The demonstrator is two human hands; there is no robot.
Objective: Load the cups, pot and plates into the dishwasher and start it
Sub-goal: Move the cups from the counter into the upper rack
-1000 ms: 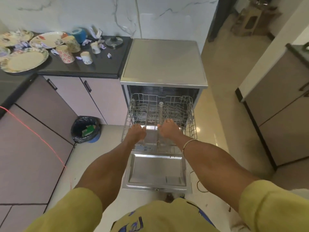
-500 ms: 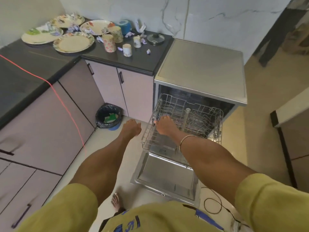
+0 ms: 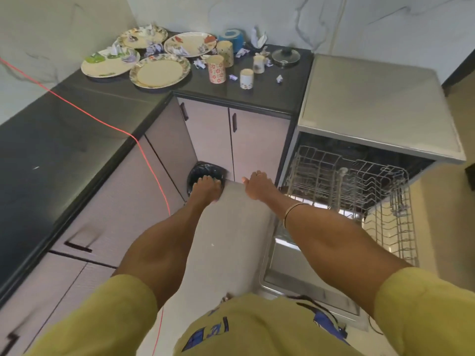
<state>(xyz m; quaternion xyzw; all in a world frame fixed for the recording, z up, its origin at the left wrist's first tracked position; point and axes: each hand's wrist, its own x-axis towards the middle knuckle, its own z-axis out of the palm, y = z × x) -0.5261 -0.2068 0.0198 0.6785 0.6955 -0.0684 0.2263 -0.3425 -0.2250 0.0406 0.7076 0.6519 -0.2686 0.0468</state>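
The dishwasher (image 3: 372,104) stands open at the right, its wire rack (image 3: 347,181) pulled out over the lowered door (image 3: 290,273); the rack holds no dishes. On the dark counter (image 3: 257,96) at the back lie several floral plates (image 3: 160,71), several cups (image 3: 216,69) and a small pot with a glass lid (image 3: 285,57). My left hand (image 3: 205,187) hangs in the air over the floor, fingers loosely bent, holding nothing. My right hand (image 3: 258,185) is just left of the rack, fingers relaxed, also holding nothing.
Crumpled paper scraps lie among the dishes, beside a blue container (image 3: 231,37). A black bin (image 3: 196,173) sits in the floor corner beneath my left hand. A red cord (image 3: 102,119) runs across the left counter and down the cabinets.
Both hands have let go of the rack's front edge and swung left, away from the dishwasher. My view has turned left toward the counter.
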